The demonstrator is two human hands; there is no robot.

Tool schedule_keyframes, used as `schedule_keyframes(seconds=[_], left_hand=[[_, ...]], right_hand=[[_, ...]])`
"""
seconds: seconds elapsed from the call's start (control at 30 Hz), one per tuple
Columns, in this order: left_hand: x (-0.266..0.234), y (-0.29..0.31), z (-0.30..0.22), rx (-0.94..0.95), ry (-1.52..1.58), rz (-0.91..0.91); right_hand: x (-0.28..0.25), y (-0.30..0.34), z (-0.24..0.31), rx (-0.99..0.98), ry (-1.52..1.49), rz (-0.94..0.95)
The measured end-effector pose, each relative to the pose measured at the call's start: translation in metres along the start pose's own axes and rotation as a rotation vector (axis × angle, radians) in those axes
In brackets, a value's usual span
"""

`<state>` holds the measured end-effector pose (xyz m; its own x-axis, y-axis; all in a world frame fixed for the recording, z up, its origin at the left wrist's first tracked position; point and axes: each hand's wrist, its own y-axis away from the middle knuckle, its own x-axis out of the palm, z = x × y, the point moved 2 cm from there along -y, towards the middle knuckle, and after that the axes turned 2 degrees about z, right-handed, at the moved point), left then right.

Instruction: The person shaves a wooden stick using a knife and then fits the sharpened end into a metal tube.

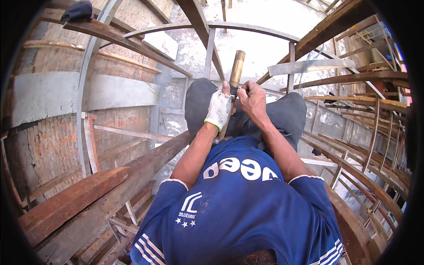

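Note:
My left hand (219, 107), in a white knitted glove with the thumb and fingertips bare, is closed round a long rod-like tool. The tool's thick, golden-brown cylindrical end (237, 68) points up and away from me, above a dark collar. Its thinner lower part runs down toward my lap, partly hidden by the glove. My bare right hand (252, 100) is closed beside the collar, with thumb and forefinger pinched against it. What lies inside that pinch is too small to make out. Both hands are between my bent knees, over dark trousers (285, 110).
Wooden beams (154, 154) and thin battens surround me, with a floor far below. A rough brick wall (128, 119) with a grey concrete band stands to the left. A dark cap (77, 11) rests on a beam at far left. More wooden framing (375, 132) fills the right side.

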<state>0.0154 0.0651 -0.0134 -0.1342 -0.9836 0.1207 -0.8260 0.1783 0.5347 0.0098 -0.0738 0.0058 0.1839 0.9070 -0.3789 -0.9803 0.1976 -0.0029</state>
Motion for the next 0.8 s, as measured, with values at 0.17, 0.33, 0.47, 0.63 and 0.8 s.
schedule_keyframes(seconds=[0.17,0.33,0.47,0.63,0.8], left_hand=[[-0.001,-0.001,0.011,-0.01,0.072,0.023],[-0.001,0.004,0.013,0.043,0.012,0.099],[-0.008,0.002,0.01,0.017,0.118,0.209],[-0.013,-0.003,0.001,0.031,0.085,0.202],[-0.012,-0.001,-0.006,0.081,-0.079,0.07]], right_hand=[[0.005,0.004,-0.03,0.029,0.058,-0.074],[0.007,0.001,-0.046,0.194,-0.154,0.065],[0.009,0.003,-0.038,0.303,-0.524,0.23],[0.009,0.003,-0.029,0.234,-0.575,0.292],[-0.003,0.003,-0.033,0.128,-0.316,0.333]])
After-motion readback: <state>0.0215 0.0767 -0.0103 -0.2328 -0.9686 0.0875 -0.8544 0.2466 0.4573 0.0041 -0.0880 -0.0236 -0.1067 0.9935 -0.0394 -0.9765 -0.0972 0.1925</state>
